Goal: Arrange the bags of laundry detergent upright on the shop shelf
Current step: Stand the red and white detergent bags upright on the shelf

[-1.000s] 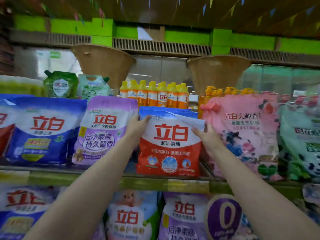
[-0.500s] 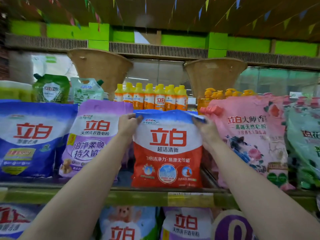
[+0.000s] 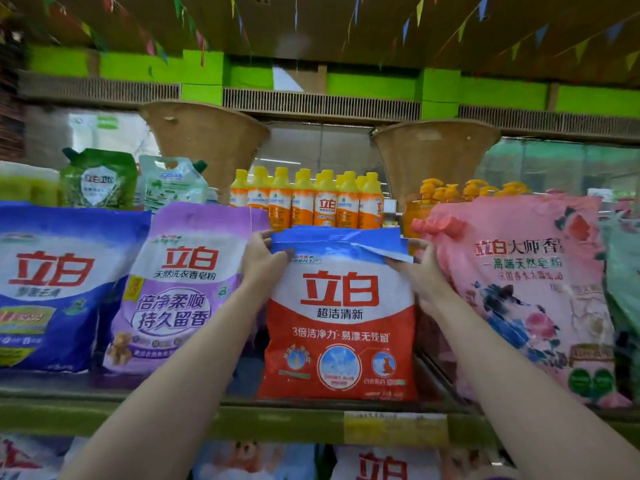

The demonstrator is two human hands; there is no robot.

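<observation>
A red, white and blue detergent bag (image 3: 341, 327) stands upright on the shop shelf (image 3: 242, 419), at its middle. My left hand (image 3: 261, 261) grips the bag's upper left corner. My right hand (image 3: 420, 268) holds the upper right corner, where the blue top flap is creased. To the left stand a purple detergent bag (image 3: 180, 289) and a blue detergent bag (image 3: 59, 285), both upright. A pink detergent bag (image 3: 519, 292) leans on the right, close behind my right hand.
Orange bottles (image 3: 308, 199) line up behind the bags, with green pouches (image 3: 100, 178) at the back left. Two woven baskets (image 3: 204, 140) hang above. A teal bag (image 3: 623, 271) sits at the far right. More bags (image 3: 381, 462) fill the shelf below.
The red bag's folded top flap has been straightened and the bag stands taller. Both hands shifted up to its top corners. The camera has moved closer to the shelf.
</observation>
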